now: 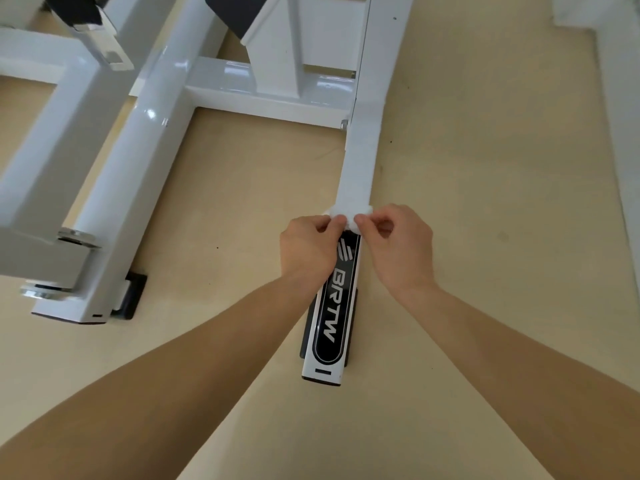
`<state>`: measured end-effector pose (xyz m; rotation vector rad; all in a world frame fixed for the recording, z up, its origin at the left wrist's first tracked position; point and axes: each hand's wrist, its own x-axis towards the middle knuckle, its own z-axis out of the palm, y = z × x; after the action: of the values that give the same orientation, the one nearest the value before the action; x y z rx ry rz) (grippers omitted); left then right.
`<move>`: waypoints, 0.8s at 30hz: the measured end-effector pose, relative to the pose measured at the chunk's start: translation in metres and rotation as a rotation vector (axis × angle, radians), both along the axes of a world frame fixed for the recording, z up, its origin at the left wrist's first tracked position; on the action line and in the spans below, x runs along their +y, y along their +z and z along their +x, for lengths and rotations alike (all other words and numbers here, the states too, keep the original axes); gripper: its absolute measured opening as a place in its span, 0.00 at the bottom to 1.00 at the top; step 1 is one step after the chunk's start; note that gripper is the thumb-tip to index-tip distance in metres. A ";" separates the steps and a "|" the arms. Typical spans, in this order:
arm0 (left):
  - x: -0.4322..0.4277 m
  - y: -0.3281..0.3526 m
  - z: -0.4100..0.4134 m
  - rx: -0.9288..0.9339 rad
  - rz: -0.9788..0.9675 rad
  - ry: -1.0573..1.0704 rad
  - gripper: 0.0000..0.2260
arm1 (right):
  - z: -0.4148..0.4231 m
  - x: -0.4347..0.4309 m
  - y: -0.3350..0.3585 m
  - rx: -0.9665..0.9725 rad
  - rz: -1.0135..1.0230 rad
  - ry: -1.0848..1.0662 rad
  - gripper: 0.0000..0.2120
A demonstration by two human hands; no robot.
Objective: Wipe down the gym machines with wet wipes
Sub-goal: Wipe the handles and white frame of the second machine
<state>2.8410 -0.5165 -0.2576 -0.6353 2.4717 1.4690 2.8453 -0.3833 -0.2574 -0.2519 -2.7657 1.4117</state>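
A white gym machine frame lies low over the tan floor. Its right base leg point(358, 168) runs toward me and carries a black oval label point(334, 306) with white letters. A crumpled white wet wipe point(350, 216) sits on top of this leg, just above the label. My left hand point(308, 247) pinches the wipe's left side and my right hand point(398, 240) pinches its right side, fingertips nearly touching. Both forearms reach in from the bottom of the view.
A thicker white beam point(131, 174) and a cross bar point(270, 91) of the same machine lie to the left and ahead. Black rubber feet point(133, 296) sit under the leg ends. A white wall base point(620, 98) borders the right. Tan floor point(485, 202) spreads around.
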 end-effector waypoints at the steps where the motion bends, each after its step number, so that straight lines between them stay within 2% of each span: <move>1: 0.001 0.000 -0.003 0.012 -0.025 -0.019 0.13 | -0.003 -0.001 0.001 -0.060 -0.065 -0.064 0.06; 8: 0.012 -0.001 -0.034 0.016 -0.092 -0.065 0.15 | -0.020 -0.022 -0.007 -0.181 -0.117 -0.151 0.15; 14: 0.023 0.000 -0.092 -0.001 -0.009 0.021 0.13 | -0.091 -0.019 -0.010 -0.252 -0.223 -0.286 0.12; 16: 0.028 -0.001 -0.116 -0.017 -0.008 0.055 0.14 | -0.122 -0.015 -0.011 -0.278 -0.239 -0.313 0.13; 20: 0.033 -0.001 -0.157 -0.094 0.012 0.112 0.20 | -0.171 -0.009 -0.009 -0.350 -0.264 -0.359 0.22; 24: 0.036 0.006 -0.176 -0.125 0.049 0.116 0.23 | -0.190 -0.006 -0.005 -0.404 -0.264 -0.382 0.24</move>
<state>2.6646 -0.4806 -0.2517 -0.8469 2.3333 1.4765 2.6548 -0.3892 -0.2627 -1.1188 -2.5815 1.7627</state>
